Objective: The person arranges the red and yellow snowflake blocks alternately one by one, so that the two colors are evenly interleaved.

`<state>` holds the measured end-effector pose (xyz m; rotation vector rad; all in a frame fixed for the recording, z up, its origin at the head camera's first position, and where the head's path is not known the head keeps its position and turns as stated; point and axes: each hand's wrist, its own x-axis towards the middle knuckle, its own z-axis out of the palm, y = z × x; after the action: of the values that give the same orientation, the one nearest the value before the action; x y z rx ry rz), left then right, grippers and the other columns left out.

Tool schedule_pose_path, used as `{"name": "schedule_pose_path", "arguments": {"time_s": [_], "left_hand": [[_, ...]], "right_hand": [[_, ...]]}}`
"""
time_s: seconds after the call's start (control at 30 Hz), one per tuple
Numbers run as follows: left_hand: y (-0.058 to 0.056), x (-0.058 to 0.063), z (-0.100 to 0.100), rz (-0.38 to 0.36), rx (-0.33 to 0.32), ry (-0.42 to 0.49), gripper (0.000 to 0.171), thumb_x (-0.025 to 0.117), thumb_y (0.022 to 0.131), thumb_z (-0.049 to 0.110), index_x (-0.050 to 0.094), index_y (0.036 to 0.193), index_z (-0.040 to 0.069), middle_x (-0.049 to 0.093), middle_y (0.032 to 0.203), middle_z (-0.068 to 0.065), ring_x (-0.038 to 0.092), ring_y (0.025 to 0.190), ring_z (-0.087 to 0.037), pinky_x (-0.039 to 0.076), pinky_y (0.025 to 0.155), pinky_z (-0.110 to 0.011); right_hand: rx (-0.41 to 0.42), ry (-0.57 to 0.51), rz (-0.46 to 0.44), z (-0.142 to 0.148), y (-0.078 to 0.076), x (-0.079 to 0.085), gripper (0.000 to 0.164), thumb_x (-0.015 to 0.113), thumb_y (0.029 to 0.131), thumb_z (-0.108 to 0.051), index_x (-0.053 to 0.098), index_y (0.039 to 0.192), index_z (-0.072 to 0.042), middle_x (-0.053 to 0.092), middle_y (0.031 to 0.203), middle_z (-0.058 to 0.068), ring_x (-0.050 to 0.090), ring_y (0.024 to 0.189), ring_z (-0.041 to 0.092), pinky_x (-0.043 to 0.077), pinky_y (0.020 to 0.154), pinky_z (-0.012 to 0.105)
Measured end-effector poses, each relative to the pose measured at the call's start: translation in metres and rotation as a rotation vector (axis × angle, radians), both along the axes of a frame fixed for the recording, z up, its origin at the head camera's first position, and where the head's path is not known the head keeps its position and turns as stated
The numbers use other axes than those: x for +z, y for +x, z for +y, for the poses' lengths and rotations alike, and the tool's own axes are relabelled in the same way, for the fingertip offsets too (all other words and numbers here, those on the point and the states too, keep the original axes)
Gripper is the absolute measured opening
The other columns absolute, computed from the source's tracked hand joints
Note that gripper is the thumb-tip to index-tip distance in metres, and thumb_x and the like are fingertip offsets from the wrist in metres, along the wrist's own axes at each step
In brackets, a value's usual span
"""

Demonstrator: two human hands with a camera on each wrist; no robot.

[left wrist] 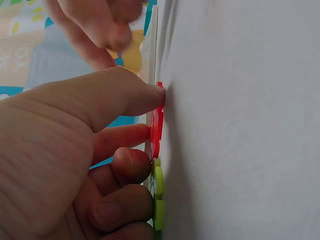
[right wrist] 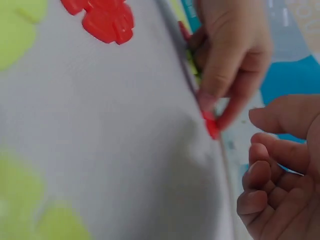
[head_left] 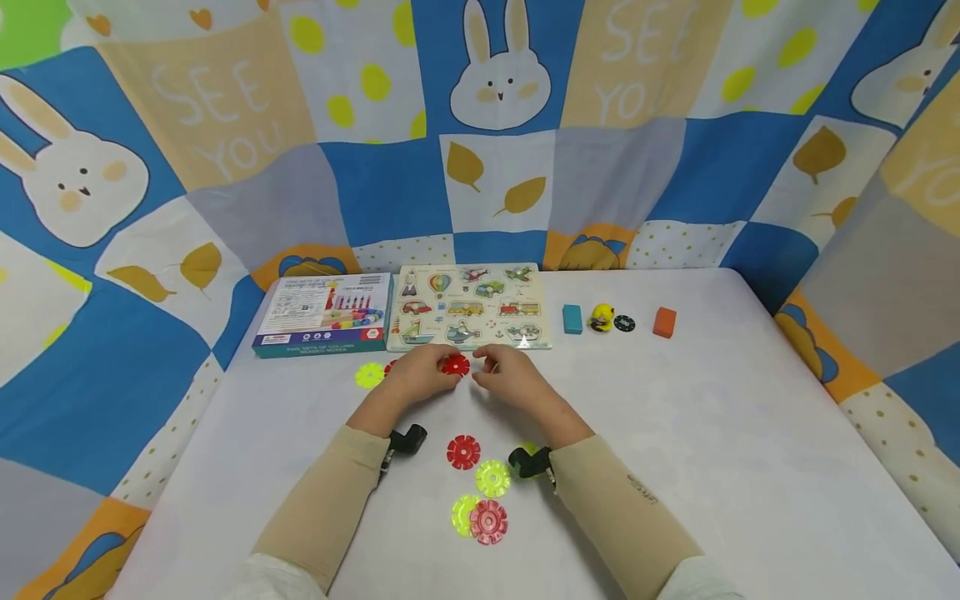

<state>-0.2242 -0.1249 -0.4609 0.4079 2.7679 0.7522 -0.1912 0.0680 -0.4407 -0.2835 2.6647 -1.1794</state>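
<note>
Thumb and index finger of my left hand (head_left: 417, 375) pinch a red notched plastic disc (head_left: 458, 365) by its edges, low at the near side of the puzzle board. In the left wrist view a yellow-green disc (left wrist: 158, 200) lies right beside the red disc (left wrist: 157, 122), under the other curled fingers. Further left are a yellow-green disc (head_left: 369, 376) and a red disc (head_left: 389, 367) partly covered by the hand. My right hand (head_left: 516, 380) hovers just right of the pinched disc, its fingers loosely bent around nothing; in the right wrist view the palm (right wrist: 287, 200) shows.
Nearer me lie a red disc (head_left: 463, 452), a yellow-green disc (head_left: 492, 479) and an overlapping pair. A boxed set (head_left: 322, 317) and vehicle puzzle board (head_left: 470, 293) sit behind. Rightward are a blue block (head_left: 572, 319), yellow duck (head_left: 602, 317), black chip (head_left: 624, 323) and orange block (head_left: 664, 322).
</note>
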Motion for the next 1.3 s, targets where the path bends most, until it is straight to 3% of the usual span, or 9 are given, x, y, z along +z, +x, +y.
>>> {"name": "schedule_pose_path", "arguments": {"time_s": [0.27, 0.4, 0.53, 0.7, 0.97, 1.2, 1.3], "left_hand": [[0.000, -0.002, -0.001, -0.002, 0.018, 0.014, 0.056, 0.074, 0.079, 0.037, 0.057, 0.130, 0.023, 0.056, 0.122, 0.002, 0.049, 0.106, -0.018, 0.042, 0.092, -0.042], [0.001, -0.003, -0.001, 0.000, 0.023, 0.035, 0.055, 0.075, 0.078, 0.036, 0.059, 0.129, 0.024, 0.057, 0.121, 0.002, 0.049, 0.104, -0.017, 0.044, 0.090, -0.041], [0.002, -0.002, 0.000, 0.004, 0.017, 0.031, 0.054, 0.074, 0.078, 0.036, 0.058, 0.129, 0.024, 0.057, 0.122, 0.002, 0.049, 0.105, -0.017, 0.043, 0.091, -0.040], [0.002, -0.001, 0.000, 0.009, 0.013, 0.012, 0.054, 0.073, 0.079, 0.036, 0.058, 0.130, 0.023, 0.056, 0.125, 0.001, 0.049, 0.108, -0.018, 0.042, 0.093, -0.042], [0.002, -0.003, -0.001, 0.029, 0.001, 0.005, 0.053, 0.072, 0.080, 0.036, 0.058, 0.129, 0.025, 0.056, 0.126, 0.002, 0.049, 0.109, -0.017, 0.041, 0.095, -0.041], [0.003, -0.003, -0.001, 0.031, 0.005, 0.018, 0.052, 0.073, 0.079, 0.035, 0.059, 0.128, 0.024, 0.057, 0.123, 0.003, 0.050, 0.106, -0.016, 0.042, 0.093, -0.041], [0.003, -0.003, 0.000, 0.032, 0.008, 0.018, 0.052, 0.073, 0.079, 0.035, 0.059, 0.128, 0.024, 0.057, 0.124, 0.003, 0.050, 0.106, -0.016, 0.042, 0.093, -0.041]], "right_hand": [[-0.015, 0.079, 0.074, 0.032, 0.037, 0.027, 0.041, 0.069, 0.085, -0.024, 0.059, 0.124, -0.012, 0.055, 0.087, -0.001, 0.051, 0.074, 0.017, 0.046, 0.061, 0.028], [-0.043, 0.100, 0.062, 0.046, 0.061, 0.034, 0.041, 0.072, 0.083, -0.024, 0.061, 0.122, -0.015, 0.055, 0.091, -0.004, 0.050, 0.077, 0.017, 0.047, 0.062, 0.028], [-0.024, 0.081, 0.034, 0.058, 0.084, 0.032, 0.038, 0.075, 0.081, -0.023, 0.064, 0.117, -0.017, 0.057, 0.094, -0.003, 0.050, 0.075, 0.017, 0.047, 0.059, 0.029], [0.062, 0.118, 0.017, 0.067, 0.103, 0.018, 0.035, 0.079, 0.076, -0.025, 0.067, 0.108, -0.017, 0.057, 0.092, -0.002, 0.049, 0.072, 0.015, 0.045, 0.059, 0.029], [0.033, 0.300, 0.021, 0.066, 0.112, -0.003, 0.045, 0.086, 0.061, -0.043, 0.065, 0.092, -0.018, 0.052, 0.078, -0.007, 0.047, 0.069, 0.012, 0.042, 0.062, 0.030], [-0.026, 0.263, -0.019, 0.060, 0.110, -0.006, 0.046, 0.088, 0.059, -0.040, 0.060, 0.089, -0.017, 0.050, 0.075, -0.004, 0.046, 0.069, 0.014, 0.040, 0.060, 0.031], [-0.045, 0.211, -0.033, 0.060, 0.110, -0.005, 0.040, 0.086, 0.064, -0.035, 0.057, 0.087, -0.018, 0.051, 0.072, -0.003, 0.046, 0.068, 0.015, 0.040, 0.058, 0.030]]}}
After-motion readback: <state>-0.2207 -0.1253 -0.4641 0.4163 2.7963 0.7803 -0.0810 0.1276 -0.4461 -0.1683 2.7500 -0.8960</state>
